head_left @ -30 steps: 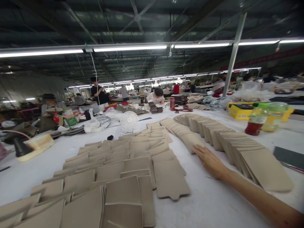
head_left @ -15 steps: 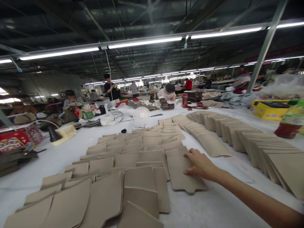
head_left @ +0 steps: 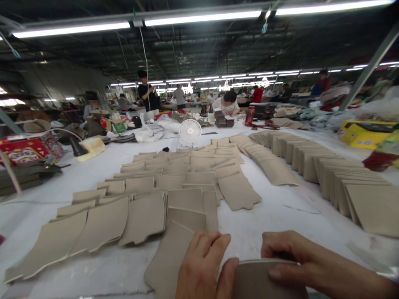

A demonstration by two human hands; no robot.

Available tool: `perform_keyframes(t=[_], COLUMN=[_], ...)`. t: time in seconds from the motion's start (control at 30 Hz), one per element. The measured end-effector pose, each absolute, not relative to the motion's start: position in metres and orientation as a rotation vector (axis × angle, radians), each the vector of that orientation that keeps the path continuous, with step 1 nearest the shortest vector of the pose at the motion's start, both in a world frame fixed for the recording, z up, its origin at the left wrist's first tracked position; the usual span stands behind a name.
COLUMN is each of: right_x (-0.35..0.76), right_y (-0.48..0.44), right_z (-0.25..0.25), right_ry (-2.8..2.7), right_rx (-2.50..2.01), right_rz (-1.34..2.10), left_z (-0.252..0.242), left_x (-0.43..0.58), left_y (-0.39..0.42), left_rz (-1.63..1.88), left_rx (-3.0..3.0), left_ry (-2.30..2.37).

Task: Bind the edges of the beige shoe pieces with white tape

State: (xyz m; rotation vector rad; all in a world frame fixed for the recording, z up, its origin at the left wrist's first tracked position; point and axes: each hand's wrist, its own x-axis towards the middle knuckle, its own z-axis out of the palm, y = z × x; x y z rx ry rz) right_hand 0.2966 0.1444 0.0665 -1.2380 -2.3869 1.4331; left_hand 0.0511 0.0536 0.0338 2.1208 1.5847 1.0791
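Note:
At the bottom of the head view, my right hand (head_left: 293,257) grips the upper right part of a taupe leather-like panel (head_left: 252,280), its thumb on the face and its fingers curled behind the edge. My left hand (head_left: 202,261) is closed at the left edge of the same panel, thumb against it. The panel's lower part is cut off by the frame. Close to my left hand lies a loose panel (head_left: 170,253). Beyond it, overlapping rows of similar panels (head_left: 146,216) cover the table, and a notched panel (head_left: 238,191) lies at their right end.
A long fanned row of panels (head_left: 333,170) curves along the right, with a shorter row (head_left: 264,160) beside it. A small white fan (head_left: 190,131) stands behind the rows. A yellow box (head_left: 361,133) is at right, a red box (head_left: 25,148) at left. Several people work farther back.
My right hand has left the notched panel and come back toward me, now gripping a panel. My left hand has come into view at that panel's left edge. The camera has tilted down.

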Motion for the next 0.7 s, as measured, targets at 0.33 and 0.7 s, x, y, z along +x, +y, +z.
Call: perform_keyframes(t=[0.33, 0.7], right_x=[0.258, 0.254], right_y=[0.094, 0.081], right_z=[0.024, 0.009], right_ry=[-2.400, -2.612], right_rx=[-1.071, -0.753], right_rz=[1.621, 1.387], left_z=[0.041, 0.034], left_x=[0.035, 0.033], left_y=[0.028, 0.023], left_rz=[0.569, 0.421], left_rx=[1.274, 1.344], left_ry=[1.300, 1.293])
